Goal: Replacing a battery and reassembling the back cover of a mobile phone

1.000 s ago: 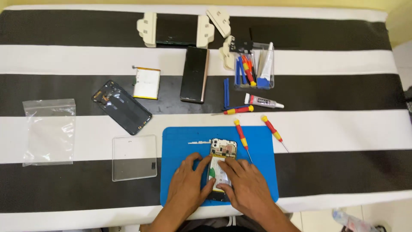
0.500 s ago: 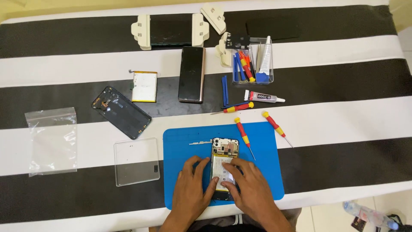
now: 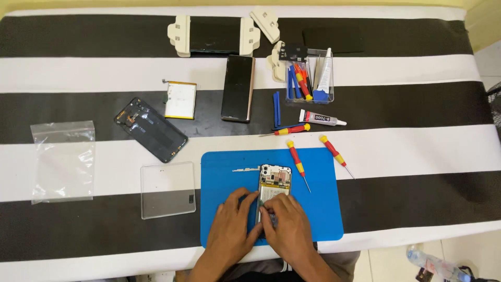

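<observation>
- seen from above: both hands at work on an opened phone [image 3: 273, 189], back cover off, lying upright on a blue work mat [image 3: 323, 209] near the table's front edge.
- left hand [image 3: 233, 230] braced on the mat, fingers curled narrow against the phone's left edge, steadying the frame.
- right hand [image 3: 290, 230] laid over the lower half, fingertips pinched close on something small at the battery area; whether a tool sits in that pinch cannot be told.
- circuit board and camera block left bare at the top end.
- 3 red-and-yellow screwdrivers [image 3: 298, 164] just beyond the phone; a slim metal part [image 3: 245, 169] to its upper left.
- further back: a tool tray [image 3: 309, 81], a glue tube [image 3: 321, 118], a loose battery [image 3: 180, 100], a black back cover [image 3: 151, 129], a second phone [image 3: 238, 87].
- off to the left: a clear glass panel [image 3: 168, 189] and a plastic bag [image 3: 62, 161].
- judged best done with the frame held flat, force kept low and even, pressure kept off the bare board.
</observation>
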